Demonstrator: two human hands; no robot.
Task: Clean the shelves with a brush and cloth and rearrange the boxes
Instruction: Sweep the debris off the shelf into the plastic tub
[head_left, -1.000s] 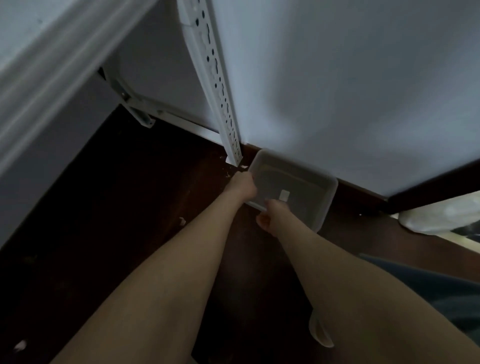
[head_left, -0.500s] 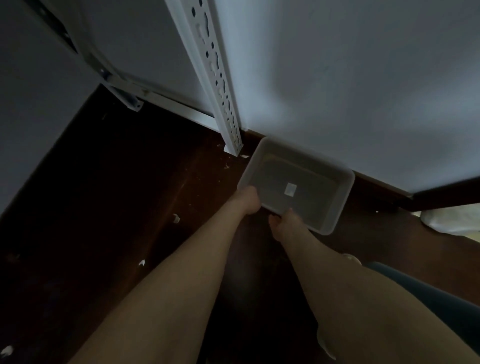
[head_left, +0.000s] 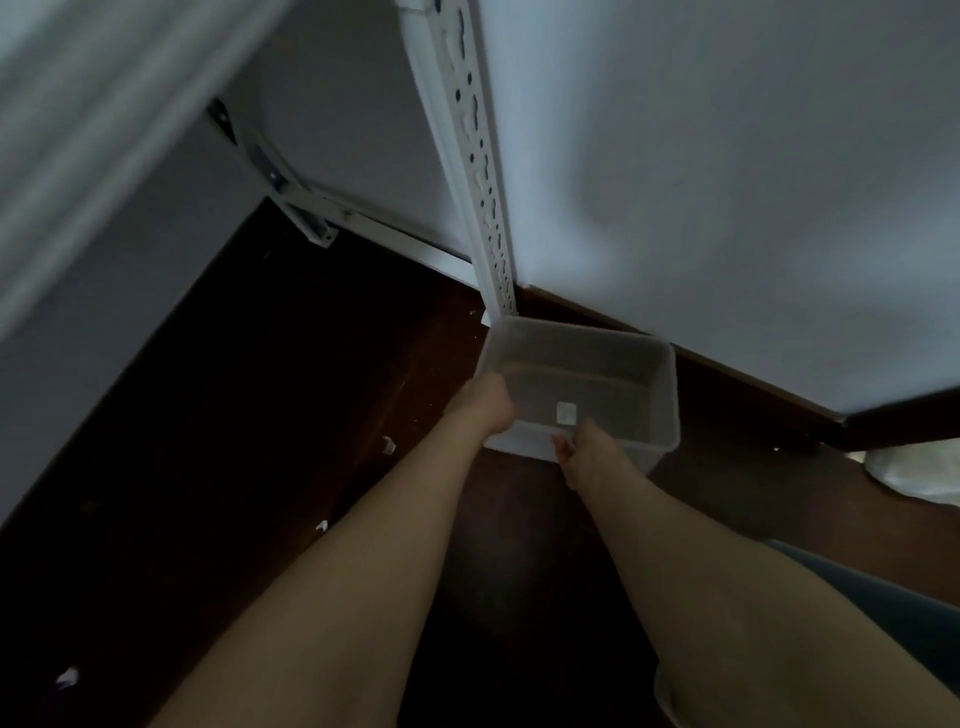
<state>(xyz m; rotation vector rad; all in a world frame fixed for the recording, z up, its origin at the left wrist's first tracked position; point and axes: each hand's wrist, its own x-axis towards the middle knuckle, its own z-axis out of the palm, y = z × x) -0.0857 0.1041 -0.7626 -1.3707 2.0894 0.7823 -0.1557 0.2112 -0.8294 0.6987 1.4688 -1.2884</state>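
A translucent plastic box (head_left: 623, 358) with no lid sits on the dark wooden floor, close to the wall and right beside the foot of a white perforated shelf upright (head_left: 485, 208). A small white label shows on its near wall. My left hand (head_left: 485, 408) grips the box's near left corner. My right hand (head_left: 582, 452) holds the near rim further right. The box looks empty. No brush or cloth is in view.
A white bracket and rail (head_left: 306, 215) run along the wall base at left. Small white scraps (head_left: 388, 445) lie scattered on the floor. A dark ledge (head_left: 904, 421) juts in at right, with a pale bag (head_left: 914, 473) below it.
The box has moved slightly back toward the wall and upright, with both hands staying on its near rim. The camera view has swung, bringing a pale moulding into the upper left.
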